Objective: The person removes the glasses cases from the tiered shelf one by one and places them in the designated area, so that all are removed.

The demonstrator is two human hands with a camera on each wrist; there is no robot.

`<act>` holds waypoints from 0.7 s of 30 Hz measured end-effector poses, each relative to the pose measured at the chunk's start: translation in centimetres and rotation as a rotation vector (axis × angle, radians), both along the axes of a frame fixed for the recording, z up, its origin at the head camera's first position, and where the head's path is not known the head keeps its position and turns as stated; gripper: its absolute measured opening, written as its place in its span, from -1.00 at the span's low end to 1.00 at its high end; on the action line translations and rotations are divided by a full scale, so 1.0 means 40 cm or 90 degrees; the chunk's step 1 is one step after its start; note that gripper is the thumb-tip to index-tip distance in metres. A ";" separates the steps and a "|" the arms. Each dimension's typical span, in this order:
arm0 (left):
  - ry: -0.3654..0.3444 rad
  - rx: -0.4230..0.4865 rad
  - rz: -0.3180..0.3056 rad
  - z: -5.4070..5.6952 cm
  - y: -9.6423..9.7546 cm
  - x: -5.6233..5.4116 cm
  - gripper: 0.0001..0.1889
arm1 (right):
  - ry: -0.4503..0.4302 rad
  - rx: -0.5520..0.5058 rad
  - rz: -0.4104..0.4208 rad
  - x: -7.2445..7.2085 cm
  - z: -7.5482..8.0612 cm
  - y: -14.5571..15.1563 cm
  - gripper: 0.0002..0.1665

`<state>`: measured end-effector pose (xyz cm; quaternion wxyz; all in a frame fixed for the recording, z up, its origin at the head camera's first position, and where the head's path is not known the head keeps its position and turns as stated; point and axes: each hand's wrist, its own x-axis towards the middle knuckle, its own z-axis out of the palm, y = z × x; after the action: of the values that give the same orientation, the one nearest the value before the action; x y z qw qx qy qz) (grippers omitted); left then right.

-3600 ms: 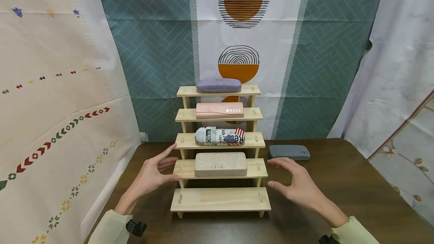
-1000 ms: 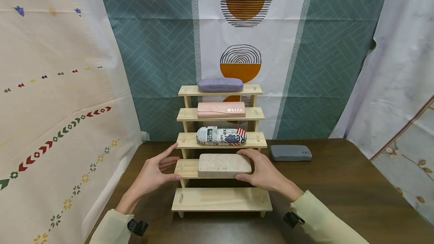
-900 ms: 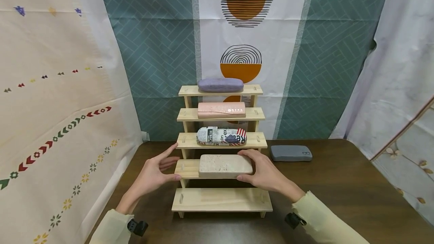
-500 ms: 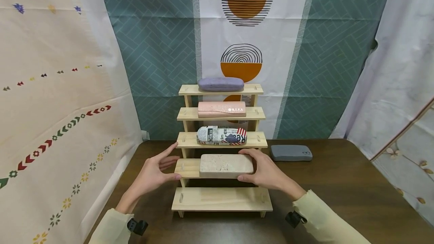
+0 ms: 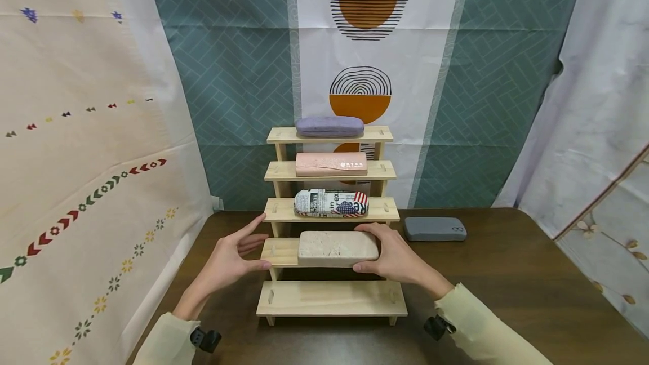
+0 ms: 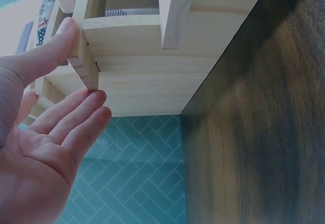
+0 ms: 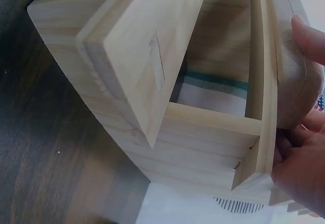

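A beige, rounded glasses case [image 5: 337, 248] lies on the second-lowest step of a wooden stepped display stand [image 5: 332, 298]. My right hand [image 5: 395, 255] grips its right end, thumb at the front and fingers behind; in the right wrist view the case [image 7: 294, 56] sits against the step's board. On the other side my left hand [image 5: 228, 261] holds the left end of that same step. In the left wrist view its thumb touches the board's front edge and its fingertips [image 6: 96, 99] the opposite edge.
Above stand a newspaper-print glasses case [image 5: 331, 203], a pink one [image 5: 332, 165] and a purple one [image 5: 330, 126], one per step. A grey glasses case [image 5: 435, 229] lies on the dark wooden table [image 5: 507, 286], right of the stand. Patterned cloths hang behind and at both sides.
My right hand has come in from the right and taken hold of the beige glasses case, which has shifted slightly right on its step. The left hand has kept its place.
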<state>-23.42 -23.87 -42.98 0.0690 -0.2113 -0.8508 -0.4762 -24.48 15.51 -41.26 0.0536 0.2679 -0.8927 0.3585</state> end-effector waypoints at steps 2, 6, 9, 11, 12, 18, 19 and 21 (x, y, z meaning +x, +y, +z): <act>-0.002 0.001 0.000 0.001 0.000 0.000 0.11 | -0.001 -0.001 -0.003 0.001 0.000 -0.001 -0.10; -0.004 0.002 0.001 0.001 0.000 0.001 0.11 | -0.007 -0.016 -0.001 0.003 -0.002 -0.004 -0.12; -0.006 0.002 0.003 0.001 0.000 0.002 0.11 | -0.008 -0.030 0.002 0.006 -0.004 -0.005 -0.14; -0.007 0.002 0.004 0.000 0.000 0.001 0.11 | -0.008 -0.039 -0.001 0.009 -0.005 -0.005 -0.15; -0.007 0.002 0.004 0.000 0.000 0.001 0.11 | -0.006 -0.043 -0.002 0.010 -0.006 -0.005 -0.15; -0.010 0.003 0.003 0.002 0.000 0.001 0.11 | -0.006 -0.076 -0.018 0.019 -0.008 -0.008 -0.14; -0.011 0.004 0.003 0.002 0.000 0.001 0.11 | -0.006 -0.082 -0.021 0.021 -0.008 -0.009 -0.14; -0.012 0.005 0.004 0.003 0.000 0.001 0.11 | -0.003 -0.091 -0.027 0.023 -0.009 -0.011 -0.13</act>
<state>-23.36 -23.87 -42.87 0.0631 -0.2042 -0.8502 -0.4812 -23.55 15.09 -41.61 0.0782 0.2437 -0.8704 0.4206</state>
